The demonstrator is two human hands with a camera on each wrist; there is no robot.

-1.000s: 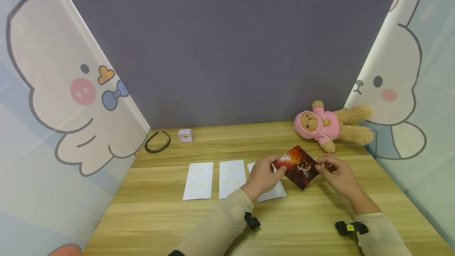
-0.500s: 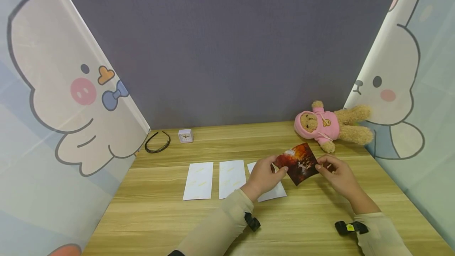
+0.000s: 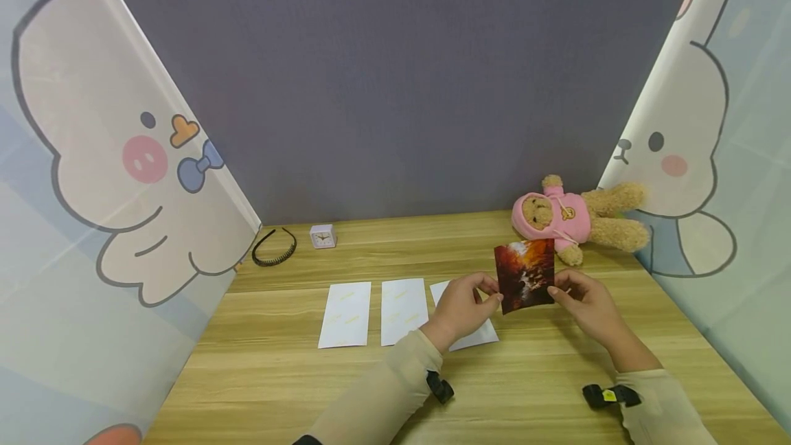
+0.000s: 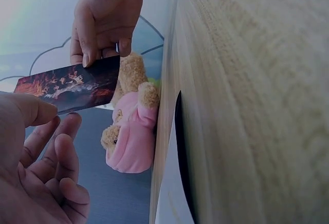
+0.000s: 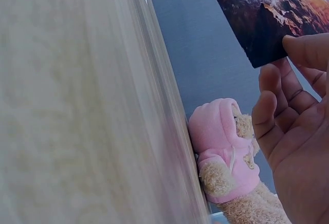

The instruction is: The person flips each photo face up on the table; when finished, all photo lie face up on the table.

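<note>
Upright over the right half of the table is a photo print [image 3: 525,275] with a dark red, orange and white picture. My left hand [image 3: 463,309] pinches its lower left edge between thumb and fingers. On the opposite side, my right hand [image 3: 587,304] pinches the lower right edge, thumb on the picture side, as the right wrist view also shows. Three white sheets with faint yellow marks lie in a row: a left sheet [image 3: 346,314], a middle sheet [image 3: 403,311] and a right sheet [image 3: 472,338], the last partly hidden by my left hand.
A teddy bear [image 3: 571,218] in a pink hoodie lies at the back right, just behind the photo print. A small clock [image 3: 323,236] and a black headband [image 3: 274,261] are at the back left. A grey partition [image 3: 395,88] rises behind the wooden table [image 3: 278,390].
The photo print has turned from a diamond-like tilt to nearly square and upright, its top edge rising. My left hand has shifted its pinch slightly; my right hand stays at the right edge.
</note>
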